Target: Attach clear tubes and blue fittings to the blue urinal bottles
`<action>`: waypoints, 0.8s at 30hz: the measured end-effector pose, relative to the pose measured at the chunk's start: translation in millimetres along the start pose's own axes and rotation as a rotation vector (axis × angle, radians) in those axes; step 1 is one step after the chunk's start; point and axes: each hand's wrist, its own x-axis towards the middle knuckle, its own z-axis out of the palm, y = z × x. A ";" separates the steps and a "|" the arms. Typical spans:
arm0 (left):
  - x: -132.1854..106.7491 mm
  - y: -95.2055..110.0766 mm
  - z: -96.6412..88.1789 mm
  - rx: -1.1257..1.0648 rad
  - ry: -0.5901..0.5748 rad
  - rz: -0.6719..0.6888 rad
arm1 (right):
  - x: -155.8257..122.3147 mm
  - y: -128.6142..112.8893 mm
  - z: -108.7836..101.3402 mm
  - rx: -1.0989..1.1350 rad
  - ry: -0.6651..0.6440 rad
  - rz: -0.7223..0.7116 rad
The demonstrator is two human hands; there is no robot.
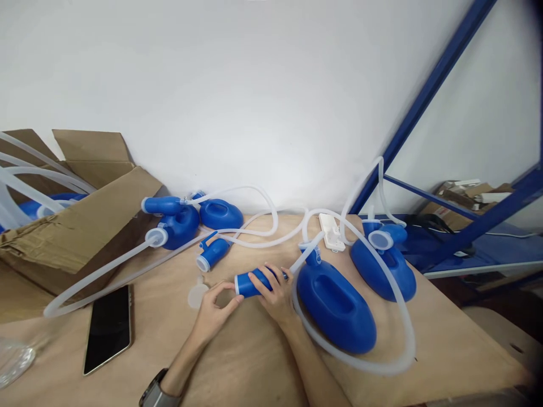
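My right hand (276, 295) wraps the blue cup (246, 285) left of the nearest bottle (336, 305), left hand (214, 310) pinching its rim; probably light, stiffish, best held mid-barrel.

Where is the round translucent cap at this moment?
In the head view, the translucent cap lies on the wooden table, left of centre, close beside the left hand, with the phone farther left.
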 end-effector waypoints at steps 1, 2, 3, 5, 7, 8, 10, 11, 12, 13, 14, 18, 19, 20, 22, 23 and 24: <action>0.5 1.3 2.9 -0.014 0.005 -0.029 | -0.3 -0.2 -0.4 -0.002 -0.008 -0.007; 1.1 2.6 4.4 -0.027 -0.001 -0.055 | -0.4 -0.4 -0.9 0.002 -0.016 -0.017; 1.8 3.9 4.4 -0.040 -0.019 -0.078 | -0.4 -0.6 -1.4 0.013 -0.023 -0.027; 3.1 6.3 0.9 -0.080 -0.089 -0.123 | -0.2 -0.6 -2.2 0.043 -0.031 -0.059; 4.6 8.1 -5.6 -0.137 -0.173 -0.162 | 0.0 0.2 -2.3 0.059 -0.042 -0.084; 5.4 8.6 -9.2 -0.167 -0.204 -0.176 | 0.1 1.1 -2.3 0.064 -0.054 -0.092; 6.9 8.2 -15.5 -0.222 -0.230 -0.188 | 0.5 3.9 -2.3 0.079 -0.075 -0.087; 7.5 7.5 -17.5 -0.235 -0.226 -0.186 | 1.0 5.7 -2.5 0.089 -0.075 -0.077; 8.1 6.4 -18.5 -0.225 -0.210 -0.179 | 1.5 7.5 -2.7 0.098 -0.074 -0.067; 8.5 5.0 -18.5 -0.188 -0.186 -0.165 | 2.1 9.1 -3.1 0.104 -0.069 -0.060; 8.8 3.2 -17.4 -0.120 -0.155 -0.144 | 2.6 10.3 -3.4 0.107 -0.062 -0.053; 8.3 -9.2 -7.2 0.285 0.027 0.021 | 2.8 9.2 -3.3 0.108 -0.032 -0.017; 7.6 -13.7 -4.7 0.370 0.080 0.064 | 2.2 7.7 -2.8 0.101 -0.024 -0.004; 6.7 -18.4 -2.9 0.435 0.129 0.093 | 1.4 6.0 -2.3 0.089 -0.020 0.008; 5.2 -27.0 -1.6 0.506 0.210 0.099 | 0.1 2.4 -1.2 0.051 -0.023 0.020; 4.7 -29.9 -2.3 0.520 0.246 0.085 | -0.4 0.7 -0.8 0.031 -0.027 0.023; 4.4 -31.7 -3.7 0.524 0.283 0.070 | -0.6 -0.9 -0.5 0.013 -0.029 0.026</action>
